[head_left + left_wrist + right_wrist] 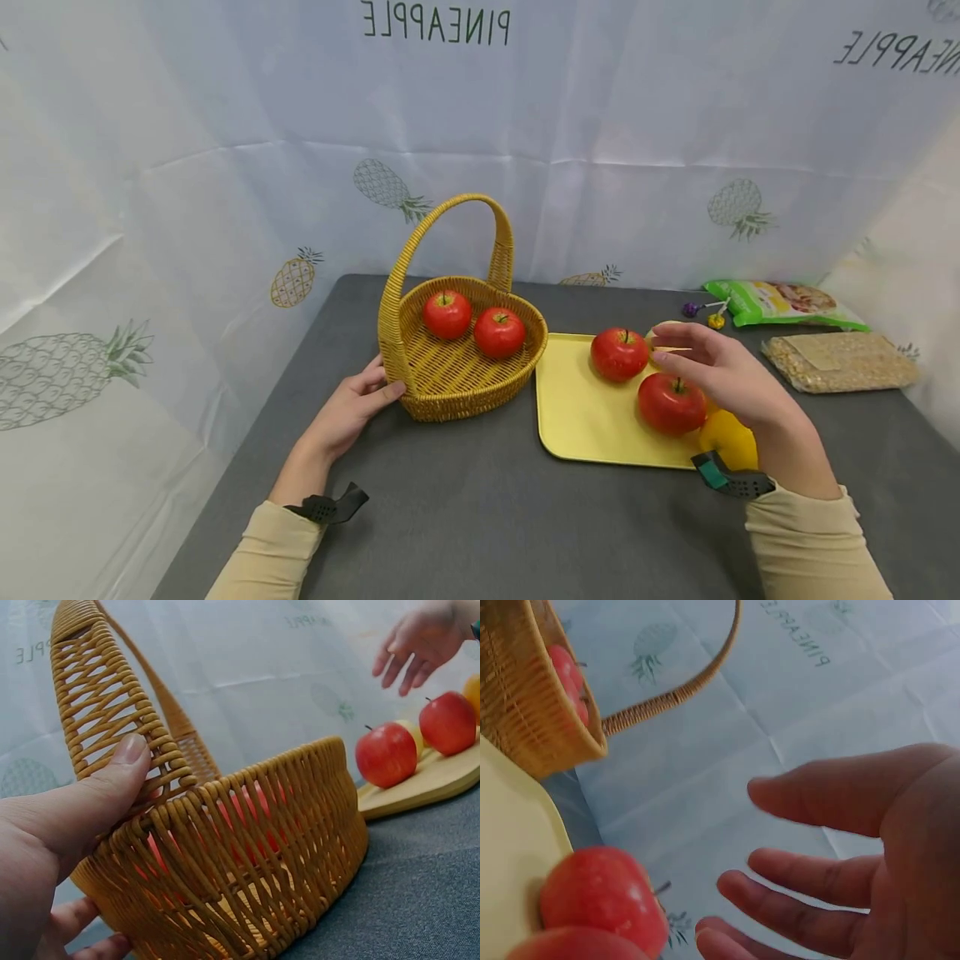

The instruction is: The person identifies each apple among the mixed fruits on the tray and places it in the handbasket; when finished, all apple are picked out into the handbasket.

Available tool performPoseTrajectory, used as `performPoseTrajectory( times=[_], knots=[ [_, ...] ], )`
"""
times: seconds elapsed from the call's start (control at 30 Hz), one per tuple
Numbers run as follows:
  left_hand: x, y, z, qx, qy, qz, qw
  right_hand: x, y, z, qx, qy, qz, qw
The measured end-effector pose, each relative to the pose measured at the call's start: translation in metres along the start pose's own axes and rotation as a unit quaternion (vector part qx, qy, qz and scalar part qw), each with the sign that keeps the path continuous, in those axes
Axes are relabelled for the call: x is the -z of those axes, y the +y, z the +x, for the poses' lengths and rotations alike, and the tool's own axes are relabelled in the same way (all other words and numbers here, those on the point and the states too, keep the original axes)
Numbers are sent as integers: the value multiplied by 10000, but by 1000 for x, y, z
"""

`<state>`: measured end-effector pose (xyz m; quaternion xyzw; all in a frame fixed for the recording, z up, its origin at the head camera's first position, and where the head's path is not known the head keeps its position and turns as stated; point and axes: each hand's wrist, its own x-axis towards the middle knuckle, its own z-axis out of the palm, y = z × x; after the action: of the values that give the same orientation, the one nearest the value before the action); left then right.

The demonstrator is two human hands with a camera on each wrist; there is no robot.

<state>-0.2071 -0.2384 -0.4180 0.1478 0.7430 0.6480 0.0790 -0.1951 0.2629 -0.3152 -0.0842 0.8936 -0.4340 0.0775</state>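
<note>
My left hand (352, 412) holds a heart-shaped wicker basket (457, 407) at its left side, the thumb (120, 772) lying against the foot of the arched handle. Two red apples (447, 315) sit inside that basket. Over the right part of a yellow tray (573, 417), my right hand (723, 375) hovers with loosely bent fingers and nothing in them. Below and left of it on the tray are a red apple (619, 355) and a second red apple (671, 406). A yellow fruit (729, 442) is partly covered by the right wrist. Behind the right fingers, a pale yellow thing is mostly hidden.
At the back right lie a green-edged packet (787, 303), a clear bag of grainy food (840, 361) and two small lollipops (716, 320). A white pineapple-print cloth (630, 108) hangs behind the dark grey table (480, 508).
</note>
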Motion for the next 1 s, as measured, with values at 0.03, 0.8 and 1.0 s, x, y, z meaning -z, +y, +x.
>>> performPoseTrajectory(
  times=[0.03,0.8,1.0],
  knots=[
    [0,0,0,-7,-2,16,10000,2,2,0,-41,24,-64,10000],
    [0,-1,1,-94,-111,-210,9997,25,23,-6,-614,-40,-551,9966],
    [0,-1,2,-106,-159,-235,9995,25,25,-6,-623,-131,-773,9950]
  ],
)
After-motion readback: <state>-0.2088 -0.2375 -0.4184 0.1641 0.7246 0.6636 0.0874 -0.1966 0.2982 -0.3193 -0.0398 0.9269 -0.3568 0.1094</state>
